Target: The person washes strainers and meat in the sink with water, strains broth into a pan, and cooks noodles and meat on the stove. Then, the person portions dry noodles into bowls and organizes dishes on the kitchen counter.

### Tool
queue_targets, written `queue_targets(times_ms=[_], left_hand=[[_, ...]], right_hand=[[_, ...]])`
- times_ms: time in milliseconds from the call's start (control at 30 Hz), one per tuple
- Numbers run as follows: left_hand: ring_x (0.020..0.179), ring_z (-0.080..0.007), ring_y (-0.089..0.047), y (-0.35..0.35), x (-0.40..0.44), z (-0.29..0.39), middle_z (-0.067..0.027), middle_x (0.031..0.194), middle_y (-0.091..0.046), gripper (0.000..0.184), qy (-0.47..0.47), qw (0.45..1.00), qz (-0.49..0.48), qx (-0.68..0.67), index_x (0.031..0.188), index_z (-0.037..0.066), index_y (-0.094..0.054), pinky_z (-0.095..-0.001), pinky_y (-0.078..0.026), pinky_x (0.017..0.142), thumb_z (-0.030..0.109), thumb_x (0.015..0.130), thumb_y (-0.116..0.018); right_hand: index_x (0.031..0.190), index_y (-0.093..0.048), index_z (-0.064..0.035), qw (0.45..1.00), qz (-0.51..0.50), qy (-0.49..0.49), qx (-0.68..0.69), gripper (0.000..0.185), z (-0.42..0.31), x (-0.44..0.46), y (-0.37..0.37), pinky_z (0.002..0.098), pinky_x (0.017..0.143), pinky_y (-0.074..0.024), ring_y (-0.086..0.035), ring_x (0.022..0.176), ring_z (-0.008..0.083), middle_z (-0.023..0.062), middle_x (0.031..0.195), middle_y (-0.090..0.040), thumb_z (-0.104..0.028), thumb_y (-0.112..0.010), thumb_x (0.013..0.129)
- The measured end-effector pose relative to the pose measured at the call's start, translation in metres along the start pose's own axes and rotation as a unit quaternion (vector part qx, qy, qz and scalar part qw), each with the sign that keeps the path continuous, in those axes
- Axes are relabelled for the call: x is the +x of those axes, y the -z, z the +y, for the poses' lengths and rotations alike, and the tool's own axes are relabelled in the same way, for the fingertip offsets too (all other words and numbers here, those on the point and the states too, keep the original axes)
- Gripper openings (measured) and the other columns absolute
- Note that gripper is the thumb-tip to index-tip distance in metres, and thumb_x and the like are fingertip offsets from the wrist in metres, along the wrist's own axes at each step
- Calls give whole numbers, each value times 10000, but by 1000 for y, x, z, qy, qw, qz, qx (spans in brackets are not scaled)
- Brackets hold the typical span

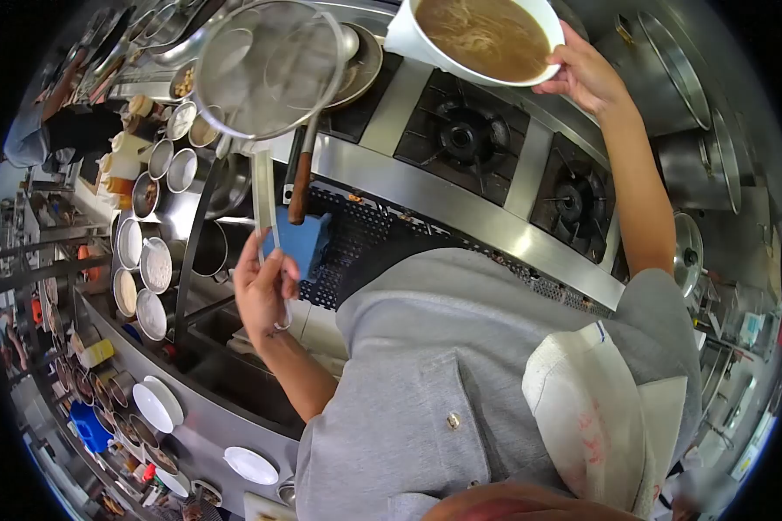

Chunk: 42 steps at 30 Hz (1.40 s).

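My right hand [586,74] is closed on the rim of a white bowl [506,78] at the top of the view. Brown broth with pale, thin strands [482,35] fills much of it. On the left, my left hand [265,282] grips the long handle of a large round mesh strainer [265,65]. The strainer is held up left of the bowl, apart from it. Through and beside its mesh I see a pan [365,74] on the stove, with a wooden handle [301,187] pointing towards me.
Gas burners [465,130] lie in front of me in a steel stove. Large pots [660,78] stand at the right. On the left are several metal tins of ingredients [156,260], white plates [158,404] on a counter, and another person [35,135]. A blue object [300,243] sits behind my left hand.
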<state>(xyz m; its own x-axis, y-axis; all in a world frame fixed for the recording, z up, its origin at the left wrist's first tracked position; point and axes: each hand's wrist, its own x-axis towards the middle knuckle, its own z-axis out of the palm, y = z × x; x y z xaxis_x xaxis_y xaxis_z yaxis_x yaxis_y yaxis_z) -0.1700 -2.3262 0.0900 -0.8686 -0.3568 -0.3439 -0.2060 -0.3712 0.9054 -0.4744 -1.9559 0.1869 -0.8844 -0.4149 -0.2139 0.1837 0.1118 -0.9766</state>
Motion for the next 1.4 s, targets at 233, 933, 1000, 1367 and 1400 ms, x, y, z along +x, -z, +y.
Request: queue_targets(times_ms=[233,933,1000,1367,1400], left_hand=[[458,-91,-457,-46,80,-32,-110,695,-583,391,35,994,-92,-37,1245,-89,-388,-231,-401,428,13,876,-469],[1249,-344,-372,-227,193,-93,-260,1346,-369,1019,-345,893,-161,240,1409,-48,-182,-402,-309,1041,170,637,-809],[1221,-305,-423,-244,202,-98,-235,1337,-411,898,-345,912,-174,135,1392,-46,-254,-383,-345,1020,137,688,-780],[793,-130,-589,-143,106,-81,-54,919,-642,239,-85,978,-128,-145,1011,-48,-604,-248,-463,745,107,887,-469],[782,-137,-582,-126,82,-72,-54,905,-638,236,-97,988,-106,-61,1003,-54,-597,-249,-454,735,92,867,-471]], right_hand=[[1416,-212,-89,996,79,-29,20,671,27,-42,33,325,606,-614,-674,744,232,170,1112,-561,23,-442,795],[1400,-224,-66,995,28,-74,55,653,46,-35,14,314,569,-614,-671,735,261,181,1105,-539,32,-420,785],[1395,-226,-69,996,-3,-73,50,658,45,-28,12,314,561,-613,-676,725,270,179,1104,-550,29,-437,779],[1382,-234,-58,994,-64,-72,53,649,31,-17,-48,326,574,-615,-680,717,281,178,1102,-554,29,-450,776],[1378,-238,-57,992,-79,-75,64,646,32,-17,-53,326,577,-616,-681,722,284,178,1103,-555,31,-452,776]])
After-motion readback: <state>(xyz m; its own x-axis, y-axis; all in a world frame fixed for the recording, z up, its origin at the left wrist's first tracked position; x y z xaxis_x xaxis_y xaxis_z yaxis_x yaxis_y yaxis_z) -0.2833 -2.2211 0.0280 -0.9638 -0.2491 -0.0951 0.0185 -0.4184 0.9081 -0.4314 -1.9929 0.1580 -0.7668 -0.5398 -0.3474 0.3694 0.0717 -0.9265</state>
